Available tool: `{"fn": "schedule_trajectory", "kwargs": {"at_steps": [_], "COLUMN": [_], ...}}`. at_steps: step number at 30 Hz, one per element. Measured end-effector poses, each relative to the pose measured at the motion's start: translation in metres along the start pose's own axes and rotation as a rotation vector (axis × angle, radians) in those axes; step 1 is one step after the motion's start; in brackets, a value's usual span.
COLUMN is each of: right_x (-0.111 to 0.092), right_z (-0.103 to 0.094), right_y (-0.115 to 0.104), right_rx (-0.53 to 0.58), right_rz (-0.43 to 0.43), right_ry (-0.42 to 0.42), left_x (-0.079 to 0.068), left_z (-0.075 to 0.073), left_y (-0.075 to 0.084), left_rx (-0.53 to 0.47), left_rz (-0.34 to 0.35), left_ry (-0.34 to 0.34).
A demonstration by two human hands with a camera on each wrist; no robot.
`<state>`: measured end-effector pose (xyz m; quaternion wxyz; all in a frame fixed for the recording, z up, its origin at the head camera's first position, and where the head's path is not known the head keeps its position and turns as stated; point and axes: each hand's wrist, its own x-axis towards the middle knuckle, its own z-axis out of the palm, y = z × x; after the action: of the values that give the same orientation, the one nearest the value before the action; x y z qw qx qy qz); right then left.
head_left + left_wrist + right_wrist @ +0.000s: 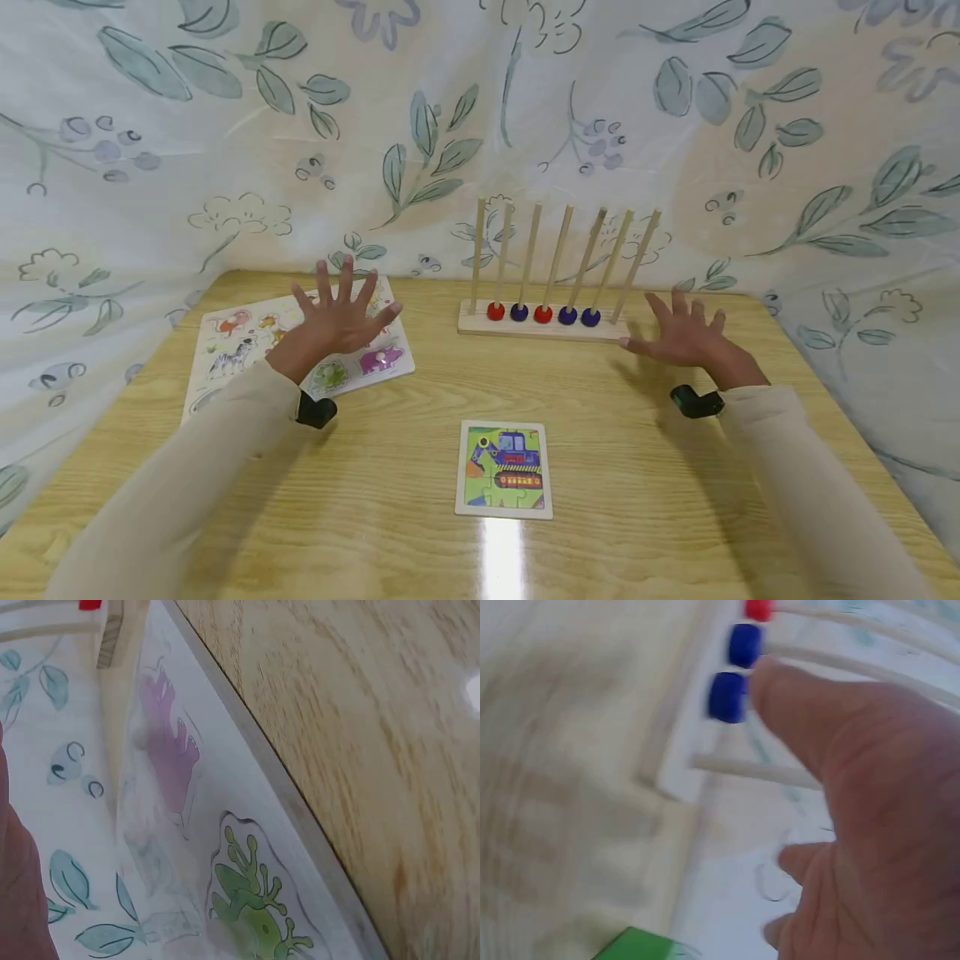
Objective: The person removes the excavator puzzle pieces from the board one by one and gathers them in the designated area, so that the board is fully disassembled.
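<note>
My left hand (pixel 333 321) hovers with fingers spread above an animal peg puzzle board (pixel 397 346), holding nothing. On that board a purple hippo piece (pixel 381 359) and a green frog piece (pixel 259 900) show. To the right, my right hand (pixel 686 337) is spread too, its thumb close to the right end of a wooden bead rack (pixel 540 325); I cannot tell whether they touch. Several upright rods rise from the rack, with red beads (pixel 543 314) and blue beads (pixel 567 316) low on them. A small excavator jigsaw (pixel 504 469) lies nearer to me.
A wood-grain table (pixel 390 467) carries everything. Directly behind it hangs a floral cloth (pixel 540 108), close to the rack. Wrist cameras (pixel 317 411) sit under both wrists. A green object (pixel 637 945) is cut off at the right wrist view's bottom.
</note>
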<state>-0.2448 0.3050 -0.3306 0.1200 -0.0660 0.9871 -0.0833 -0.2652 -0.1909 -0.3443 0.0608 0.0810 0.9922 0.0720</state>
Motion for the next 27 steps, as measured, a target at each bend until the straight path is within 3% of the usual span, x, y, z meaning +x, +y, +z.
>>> {"fn": "schedule_trajectory", "kwargs": {"at_steps": [4, 8, 12, 19, 23, 27], "right_x": [-0.003, -0.006, -0.007, -0.007, -0.006, -0.011], "right_z": [-0.007, -0.009, -0.006, 0.014, 0.028, 0.032], "right_y": [-0.007, -0.016, -0.026, -0.051, -0.063, -0.073], "right_rx": [0.043, 0.136, 0.186, 0.210, 0.220, 0.280], "right_rz": [-0.090, -0.183, -0.244, -0.296, -0.344, -0.400], "right_ry": [0.006, -0.022, -0.003, 0.105, 0.126, 0.150], "left_x": [0.001, 0.000, 0.000, -0.006, -0.014, -0.020], "left_z": [0.001, -0.002, -0.005, 0.001, 0.005, 0.009], "left_y": [-0.004, -0.008, -0.011, -0.006, 0.000, 0.009], "left_rx": [0.001, 0.012, -0.021, -0.210, -0.296, -0.375], "left_rz": [0.035, 0.078, 0.165, 0.360, 0.437, 0.509], "left_ry": [-0.001, 0.039, 0.089, 0.125, 0.095, 0.111]}}
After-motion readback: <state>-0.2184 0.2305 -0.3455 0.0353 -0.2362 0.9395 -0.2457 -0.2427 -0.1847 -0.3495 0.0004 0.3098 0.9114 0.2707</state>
